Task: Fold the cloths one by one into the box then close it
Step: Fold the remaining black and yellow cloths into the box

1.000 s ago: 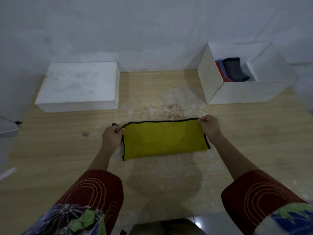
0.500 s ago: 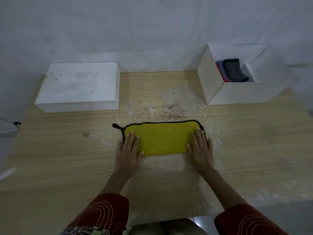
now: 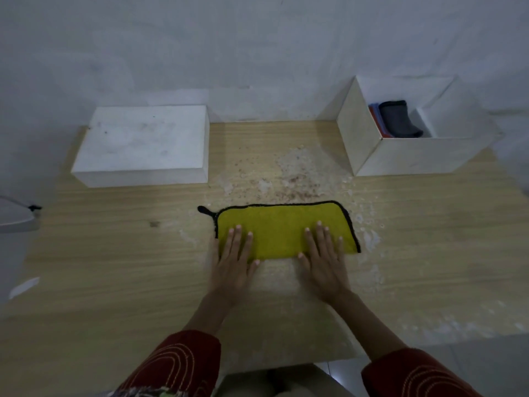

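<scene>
Head-cam view looking down at a wooden table [image 3: 114, 267] w/ a pale wall [image 3: 257, 53] behind it. A yellow cloth [image 3: 280, 230] w/ black edging is lying flat mid-table, folded into a wide rectangle. Its small black loop [image 3: 203, 210] is sticking out from the far-left corner.

Both hands are resting palm-down on the cloth's near edge. L hand [image 3: 233, 267] is covering the cloth's near-left part, fingers [image 3: 236, 239] straight and slightly spread, thumb tip lying at the near edge. R hand [image 3: 325, 267] is covering the near-right part, fingers [image 3: 322, 236] also straight and slightly spread, thumb pointing toward the cloth's middle. Neither hand is pinching or curling round anything. Red sleeves w/ pale stitched arcs [image 3: 177, 368] are showing nearer the viewer than the cloth.

Beyond the cloth and to its right, well apart, an open white box [image 3: 400, 159] is sitting against the wall. Inside it a dark grey cloth [image 3: 398, 118] is lying folded, w/ red and blue cloths [image 3: 375, 116] showing at its left side. Beyond the yellow cloth and to its left, a white block [image 3: 143, 144] is sitting, a lid or a closed box, can't tell which. Between the yellow cloth and the wall, the tabletop is looking worn and speckled [image 3: 286, 179]. Far left of the cloth, a grey object [image 3: 14, 219] is poking in at the frame edge.
</scene>
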